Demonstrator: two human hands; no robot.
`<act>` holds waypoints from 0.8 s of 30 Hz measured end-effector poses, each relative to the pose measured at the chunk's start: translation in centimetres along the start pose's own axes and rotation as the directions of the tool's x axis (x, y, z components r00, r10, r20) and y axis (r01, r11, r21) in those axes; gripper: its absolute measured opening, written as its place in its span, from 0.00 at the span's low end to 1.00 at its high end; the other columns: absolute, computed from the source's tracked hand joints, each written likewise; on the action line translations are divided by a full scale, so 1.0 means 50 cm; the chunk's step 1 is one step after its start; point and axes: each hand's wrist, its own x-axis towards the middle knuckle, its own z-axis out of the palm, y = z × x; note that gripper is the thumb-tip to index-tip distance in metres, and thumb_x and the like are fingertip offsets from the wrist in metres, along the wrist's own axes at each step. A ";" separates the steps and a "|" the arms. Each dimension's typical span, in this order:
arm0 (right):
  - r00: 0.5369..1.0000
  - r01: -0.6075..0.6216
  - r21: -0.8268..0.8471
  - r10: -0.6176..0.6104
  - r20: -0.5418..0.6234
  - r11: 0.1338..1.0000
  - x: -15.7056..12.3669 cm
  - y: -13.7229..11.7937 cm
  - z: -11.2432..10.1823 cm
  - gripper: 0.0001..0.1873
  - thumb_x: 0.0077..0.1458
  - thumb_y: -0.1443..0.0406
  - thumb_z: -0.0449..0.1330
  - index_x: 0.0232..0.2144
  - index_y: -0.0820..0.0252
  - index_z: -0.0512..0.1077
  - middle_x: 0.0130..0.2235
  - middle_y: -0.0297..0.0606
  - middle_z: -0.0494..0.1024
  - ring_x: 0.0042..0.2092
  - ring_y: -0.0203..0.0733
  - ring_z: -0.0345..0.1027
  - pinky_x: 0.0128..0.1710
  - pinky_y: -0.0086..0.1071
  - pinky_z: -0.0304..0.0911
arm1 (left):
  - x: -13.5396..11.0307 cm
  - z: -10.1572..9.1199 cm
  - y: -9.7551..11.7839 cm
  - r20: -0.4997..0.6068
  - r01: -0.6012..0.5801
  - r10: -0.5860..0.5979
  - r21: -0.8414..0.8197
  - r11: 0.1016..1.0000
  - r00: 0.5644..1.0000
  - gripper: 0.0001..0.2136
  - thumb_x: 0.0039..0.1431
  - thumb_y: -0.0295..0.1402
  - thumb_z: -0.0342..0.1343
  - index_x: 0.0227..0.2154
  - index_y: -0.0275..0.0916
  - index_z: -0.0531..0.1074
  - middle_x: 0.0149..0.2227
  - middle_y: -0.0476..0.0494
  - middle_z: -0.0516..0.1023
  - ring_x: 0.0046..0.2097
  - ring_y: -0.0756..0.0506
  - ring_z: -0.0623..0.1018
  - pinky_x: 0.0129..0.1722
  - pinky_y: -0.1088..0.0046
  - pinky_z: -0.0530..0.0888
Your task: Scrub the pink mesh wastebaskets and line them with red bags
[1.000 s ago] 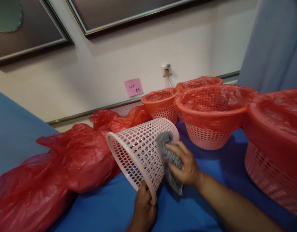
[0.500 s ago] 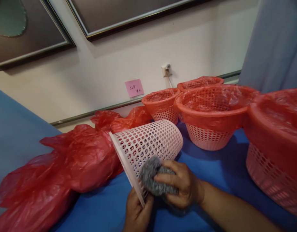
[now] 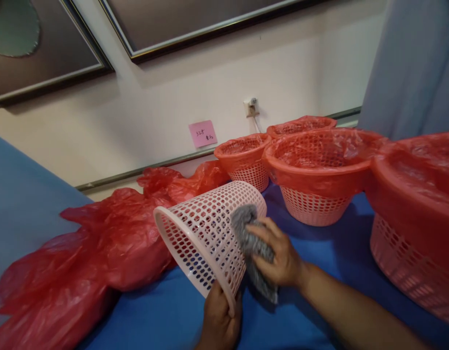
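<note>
A pale pink perforated wastebasket (image 3: 209, 214) lies tilted on its side in the middle of the view, its open mouth toward the lower left. My left hand (image 3: 221, 316) grips its rim at the bottom, thumb and fingers on either side of the edge. With bent fingers my right hand (image 3: 278, 253) presses a grey fluffy cloth (image 3: 248, 228) against the basket's side, near its base. Part of the cloth hangs down below the hand.
Red plastic bags (image 3: 129, 233) lie heaped on the left of the blue-covered table (image 3: 166, 311). Several baskets lined with red bags, among them a wide one (image 3: 315, 209), stand at the right and back. A pink note (image 3: 203, 133) is on the wall.
My right hand has slid the cloth up and right, from near the rim toward the base. The basket has turned so that its mouth shows more, and my left hand has shifted slightly right.
</note>
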 end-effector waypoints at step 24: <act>0.990 0.128 0.199 -0.137 0.030 0.972 -0.015 -0.060 0.005 0.37 0.48 0.69 0.60 0.62 0.52 0.64 0.59 0.45 0.66 0.56 0.50 0.71 0.52 0.40 0.72 | 0.011 -0.002 -0.039 0.233 0.127 -0.156 0.135 0.983 0.960 0.15 0.60 0.27 0.54 0.46 0.43 0.80 0.48 0.37 0.80 0.47 0.39 0.80 0.45 0.60 0.80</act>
